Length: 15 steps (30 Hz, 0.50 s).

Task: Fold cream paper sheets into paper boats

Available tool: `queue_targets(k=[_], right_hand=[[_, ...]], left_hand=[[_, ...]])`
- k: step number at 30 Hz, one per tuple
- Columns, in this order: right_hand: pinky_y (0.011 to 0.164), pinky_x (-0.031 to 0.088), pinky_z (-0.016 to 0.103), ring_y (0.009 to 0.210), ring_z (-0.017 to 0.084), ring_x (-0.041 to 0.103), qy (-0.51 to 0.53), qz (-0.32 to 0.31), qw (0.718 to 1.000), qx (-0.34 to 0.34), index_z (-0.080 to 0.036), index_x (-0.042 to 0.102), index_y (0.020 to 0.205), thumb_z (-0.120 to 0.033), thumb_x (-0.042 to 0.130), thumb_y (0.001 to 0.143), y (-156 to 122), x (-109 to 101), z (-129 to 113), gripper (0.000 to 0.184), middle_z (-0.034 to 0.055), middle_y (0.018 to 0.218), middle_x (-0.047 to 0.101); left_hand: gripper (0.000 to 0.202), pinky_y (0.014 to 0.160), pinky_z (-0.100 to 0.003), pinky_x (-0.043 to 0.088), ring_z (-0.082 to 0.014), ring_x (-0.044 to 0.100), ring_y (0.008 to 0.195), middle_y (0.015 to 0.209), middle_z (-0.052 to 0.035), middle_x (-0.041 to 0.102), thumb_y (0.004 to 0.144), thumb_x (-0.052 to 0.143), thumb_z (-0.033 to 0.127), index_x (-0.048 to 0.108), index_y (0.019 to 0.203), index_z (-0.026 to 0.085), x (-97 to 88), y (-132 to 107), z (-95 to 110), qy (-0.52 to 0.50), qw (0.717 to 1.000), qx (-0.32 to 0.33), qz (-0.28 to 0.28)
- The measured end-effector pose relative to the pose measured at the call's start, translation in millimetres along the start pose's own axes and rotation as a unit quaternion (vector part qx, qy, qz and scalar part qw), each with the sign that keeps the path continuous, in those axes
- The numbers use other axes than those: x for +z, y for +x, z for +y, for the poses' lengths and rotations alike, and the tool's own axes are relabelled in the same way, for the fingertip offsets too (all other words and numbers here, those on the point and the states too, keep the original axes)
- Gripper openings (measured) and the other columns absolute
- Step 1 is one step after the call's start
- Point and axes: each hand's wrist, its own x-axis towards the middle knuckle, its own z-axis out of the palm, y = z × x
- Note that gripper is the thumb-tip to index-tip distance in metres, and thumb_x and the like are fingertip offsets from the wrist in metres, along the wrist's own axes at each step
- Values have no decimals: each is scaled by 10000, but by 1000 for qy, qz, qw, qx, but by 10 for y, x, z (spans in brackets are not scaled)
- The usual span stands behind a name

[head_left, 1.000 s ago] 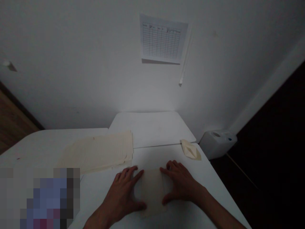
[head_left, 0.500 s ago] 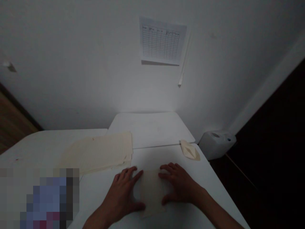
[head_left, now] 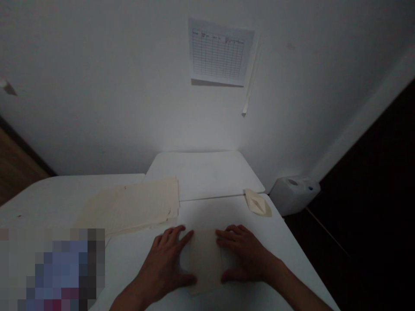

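A small cream rectangular sheet [head_left: 205, 261], probably paper or cloth, lies flat on the white table between my hands. My left hand [head_left: 167, 258] rests along its left side, fingers spread, with the thumb and index fingertip at the sheet's left edge. Opposite it, my right hand [head_left: 244, 252] is open as well. Its index fingertip touches the upper right corner and its thumb is at the lower right edge. Neither hand is closed round the sheet.
Larger cream sheets [head_left: 139, 205] lie in a stack to the left. A folded cream piece [head_left: 256, 203] sits near the table's [head_left: 194, 211] right edge. A white plastic container [head_left: 293, 196] stands beyond it. A printed chart [head_left: 220, 54] hangs on the wall. The lower left is pixelated.
My right hand has shifted slightly, its fingers and thumb a little lower along the sheet's right side. My left hand keeps nearly the same place. The view has tilted very slightly.
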Motion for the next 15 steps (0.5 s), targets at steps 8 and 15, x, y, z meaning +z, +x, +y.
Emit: queue_targets(k=[8,15], right_hand=[[1083,214,501,1296,329,358,6,-23,1000,20,-253,457,1360,-635,680,653,-17,0,-12,833,49,1495,372],[1087,218,489,1291,330,365,3,-7,1000,14,-240,495,1321,-655,700,622,8,-19,-46,838,53,1496,371]], left_hand=[[1021,1043,-513,330,-375,360,1324,1481,-93,393,474,801,556,441,1396,307,-10,-18,-2,15,1000,2,-6],[602,1100,-491,298,-300,320,1379,1543,-84,284,905,476,485,360,1446,248,235,-46,235,62,991,72,99]])
